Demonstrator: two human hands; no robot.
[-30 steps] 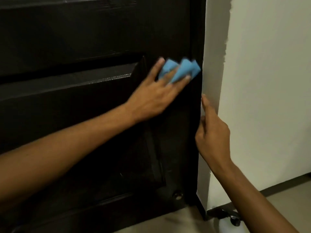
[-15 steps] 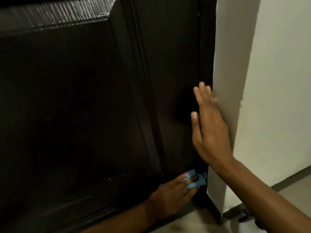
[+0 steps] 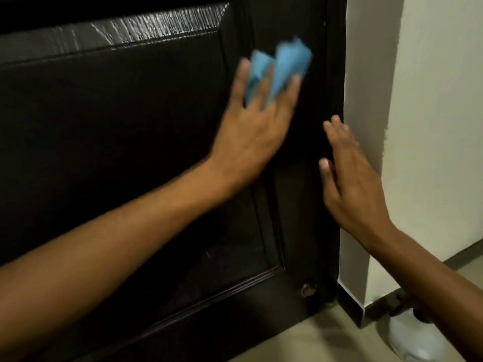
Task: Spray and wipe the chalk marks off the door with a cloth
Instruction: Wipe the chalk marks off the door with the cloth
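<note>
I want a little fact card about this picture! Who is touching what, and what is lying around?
Door: dark wood door with raised panels
Streaks: pale smeared marks along the upper panel edge
Left hand: left hand presses the blue cloth flat on the door, fingers straight, blurred
Right hand: right hand flat by the door's right edge, holding nothing
Wall: pale wall on the right
Floor: white spray bottle, partly hidden by the right arm
Door bottom: small round metal fitting

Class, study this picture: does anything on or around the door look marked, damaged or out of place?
Yes: whitish streaks smear the door panel's upper bevel, above the cloth under the left hand. A faint scratch shows lower down.
</note>
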